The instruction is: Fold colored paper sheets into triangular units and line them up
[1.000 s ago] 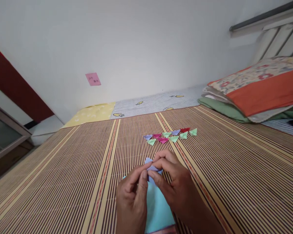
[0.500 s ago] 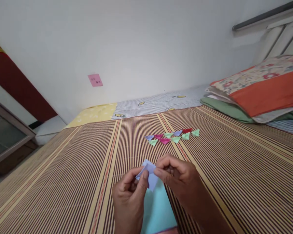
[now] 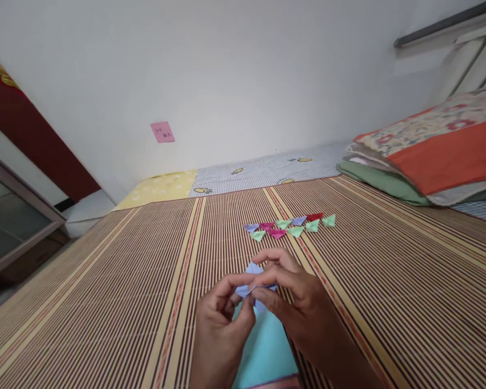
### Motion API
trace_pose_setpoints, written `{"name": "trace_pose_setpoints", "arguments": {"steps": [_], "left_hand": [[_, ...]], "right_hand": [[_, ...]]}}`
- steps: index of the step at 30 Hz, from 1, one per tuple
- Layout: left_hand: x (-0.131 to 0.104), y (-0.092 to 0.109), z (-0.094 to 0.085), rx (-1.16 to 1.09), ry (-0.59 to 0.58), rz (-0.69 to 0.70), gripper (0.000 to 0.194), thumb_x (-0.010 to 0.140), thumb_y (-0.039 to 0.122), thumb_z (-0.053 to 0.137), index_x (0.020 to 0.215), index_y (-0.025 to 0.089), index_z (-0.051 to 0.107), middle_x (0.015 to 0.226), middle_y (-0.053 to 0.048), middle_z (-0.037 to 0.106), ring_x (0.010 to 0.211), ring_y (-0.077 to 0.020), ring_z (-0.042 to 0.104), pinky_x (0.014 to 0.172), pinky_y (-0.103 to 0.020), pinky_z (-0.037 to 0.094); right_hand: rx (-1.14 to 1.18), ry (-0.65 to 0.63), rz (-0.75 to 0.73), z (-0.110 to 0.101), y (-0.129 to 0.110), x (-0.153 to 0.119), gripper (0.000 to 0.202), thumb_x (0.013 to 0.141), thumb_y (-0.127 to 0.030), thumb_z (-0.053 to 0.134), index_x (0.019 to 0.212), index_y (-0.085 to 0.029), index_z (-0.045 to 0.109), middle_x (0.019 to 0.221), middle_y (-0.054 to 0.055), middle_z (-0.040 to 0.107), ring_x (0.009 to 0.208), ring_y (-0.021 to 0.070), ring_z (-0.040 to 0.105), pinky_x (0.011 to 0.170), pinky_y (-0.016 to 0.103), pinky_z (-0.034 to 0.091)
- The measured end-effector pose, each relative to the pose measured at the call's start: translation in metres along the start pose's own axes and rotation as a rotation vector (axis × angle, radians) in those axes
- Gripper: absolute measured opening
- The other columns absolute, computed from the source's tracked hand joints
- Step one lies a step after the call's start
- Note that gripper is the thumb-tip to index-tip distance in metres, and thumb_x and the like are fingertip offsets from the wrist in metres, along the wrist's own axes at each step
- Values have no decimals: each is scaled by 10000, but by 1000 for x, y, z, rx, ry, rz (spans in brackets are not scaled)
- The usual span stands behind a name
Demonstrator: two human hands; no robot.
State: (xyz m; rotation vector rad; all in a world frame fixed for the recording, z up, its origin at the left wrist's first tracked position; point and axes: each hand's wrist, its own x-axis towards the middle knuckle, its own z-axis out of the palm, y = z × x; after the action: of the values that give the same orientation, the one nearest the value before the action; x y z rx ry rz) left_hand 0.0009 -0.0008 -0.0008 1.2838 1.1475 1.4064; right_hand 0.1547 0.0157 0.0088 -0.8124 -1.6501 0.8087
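Note:
Between my two hands is a small piece of folded lavender-blue paper, its middle partly hidden by my fingers. My left hand pinches its left side with thumb and forefinger. My right hand closes on the right side, fingers over the top and thumb below. The fingertips of both hands meet at the paper's centre. Under them lies a light turquoise flat sheet or pad. Farther off, several small folded paper pieces in green, magenta, blue and red sit in two rows.
A striped bamboo-like mat covers the surface. Stacked pillows or folded bedding lie at the right. A pink note is stuck on the white wall. Patterned cloth shows along the mat's far edge.
My right hand has moved inward and left, so its fingers now cover the middle of the paper. The opened-out flaps look flatter and folded together. The view has shifted slightly.

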Motion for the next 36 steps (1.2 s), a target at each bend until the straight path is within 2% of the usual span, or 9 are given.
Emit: {"name": "trace_pose_setpoints", "arguments": {"steps": [5,10,14,18,21,24,27,33,36], "left_hand": [[-3,7,5,26,29,17,202,774,162,750,957,209,822,603,38,640,482,-80,513,669,-217,578],[-5,5,3,84,3,61,228,894,299,706,1063,198,820,928,-72,809,773,-166,727,769,-242,597],[-6,0,4,122,9,90,266,930,330,684,1124,202,812,1041,-91,822,865,-203,757,810,-271,603],[-7,-2,8,151,76,140,249,924,326,696,1111,224,824,1051,-85,827,913,-228,769,813,-282,610],[-8,-1,13,130,126,167,241,901,339,719,1086,235,833,1054,-86,829,960,-254,772,821,-305,618],[-9,2,16,107,179,139,236,875,360,742,1048,232,840,1025,-84,832,949,-259,774,787,-302,623],[-9,5,16,79,164,90,226,872,377,737,991,211,834,988,-86,831,896,-247,773,761,-295,617],[-10,8,17,-38,118,21,252,879,369,745,1064,200,716,857,-36,790,583,-112,627,543,-184,486],[-10,7,19,-43,121,8,259,889,373,737,1077,204,681,860,-31,778,607,-112,628,595,-195,505]], "right_hand": [[-82,47,-24,4,-2,0,151,973,-234,607,851,-210,692,1062,44,615,1030,191,628,870,307,481],[-100,67,-69,4,0,0,165,986,-206,579,838,-209,654,998,23,616,952,162,628,828,274,480],[-125,86,-62,4,2,1,172,981,-189,583,821,-210,644,1013,22,610,969,163,624,847,277,476],[-114,115,-72,8,2,1,178,980,-182,571,818,-208,640,979,24,609,968,171,628,849,289,484],[-126,185,-48,9,2,0,142,948,-197,626,806,-206,642,1016,37,613,991,184,641,844,296,496],[-113,211,-20,6,3,0,106,918,-220,670,812,-209,667,1053,48,637,1008,200,652,811,298,511],[-30,136,-25,-1,2,0,102,924,-219,662,827,-219,689,976,31,678,950,194,664,803,302,515],[-3,142,-14,-2,-1,0,150,945,-190,638,797,-214,656,851,0,675,823,167,650,744,289,488],[-23,151,-14,0,-1,0,180,947,-193,630,768,-210,639,824,-3,665,799,164,641,730,289,475]]}}
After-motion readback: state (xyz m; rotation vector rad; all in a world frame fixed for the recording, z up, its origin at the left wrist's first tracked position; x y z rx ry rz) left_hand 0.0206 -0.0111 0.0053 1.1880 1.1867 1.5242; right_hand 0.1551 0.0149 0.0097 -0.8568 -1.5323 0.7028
